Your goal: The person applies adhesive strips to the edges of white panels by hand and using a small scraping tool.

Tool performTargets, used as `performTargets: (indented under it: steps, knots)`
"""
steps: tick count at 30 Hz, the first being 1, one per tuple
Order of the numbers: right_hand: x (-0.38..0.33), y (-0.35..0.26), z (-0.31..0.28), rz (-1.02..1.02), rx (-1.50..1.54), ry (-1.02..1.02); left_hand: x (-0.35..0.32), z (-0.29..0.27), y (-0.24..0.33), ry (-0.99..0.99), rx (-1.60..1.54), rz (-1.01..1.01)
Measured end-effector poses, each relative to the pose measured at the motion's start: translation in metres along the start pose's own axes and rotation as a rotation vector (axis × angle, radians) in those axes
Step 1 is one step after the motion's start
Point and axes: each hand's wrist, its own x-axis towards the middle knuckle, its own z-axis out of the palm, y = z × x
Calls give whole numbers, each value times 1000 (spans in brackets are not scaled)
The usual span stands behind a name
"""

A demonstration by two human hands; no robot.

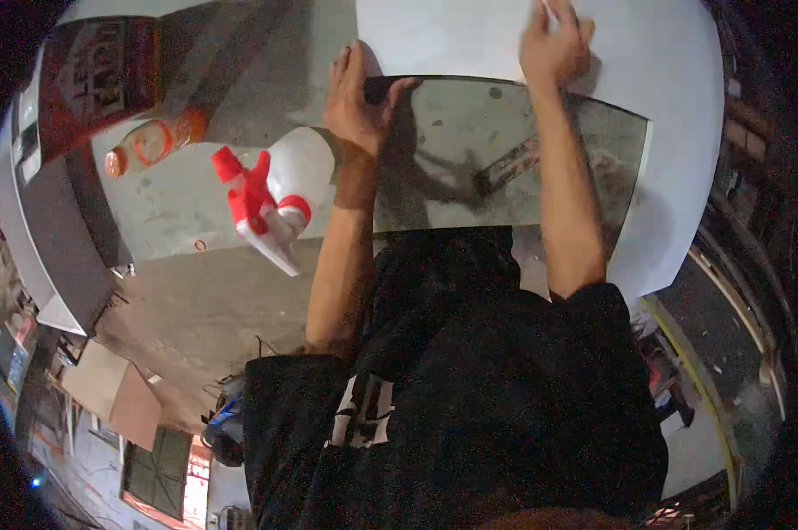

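A clear, curved glass pane (461, 141) with a dark far edge lies partly over a large white sheet (443, 40). My left hand (362, 110) rests at the pane's far left corner, thumb and fingers spread, its fingertips beside the sheet's edge. Beyond the pane's far edge, my right hand (555, 49) is over the white sheet with its fingers drawn together. What they hold, if anything, is too small and blurred to name. Left of my left forearm, a white spray bottle (302, 168) with a red trigger head (250, 194) lies on the table.
Farther left are a clear bottle (147, 143) with orange ends, lying down, and a dark red box (107, 75). A small red ring (200, 246) lies near the table's front edge. Beyond the left edge stands a grey panel (50, 221); a cardboard box (112, 389) is below.
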Motion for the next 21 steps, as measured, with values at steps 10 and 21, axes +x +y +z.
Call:
performTargets:
  steps: [10,21]
  knots:
    - [-29,-135,36,-263,217,-170,-4,-4,-6,-88,-99,-80]
    - [13,-218,108,213,784,-485,-4,-8,-11,67,-207,-75]
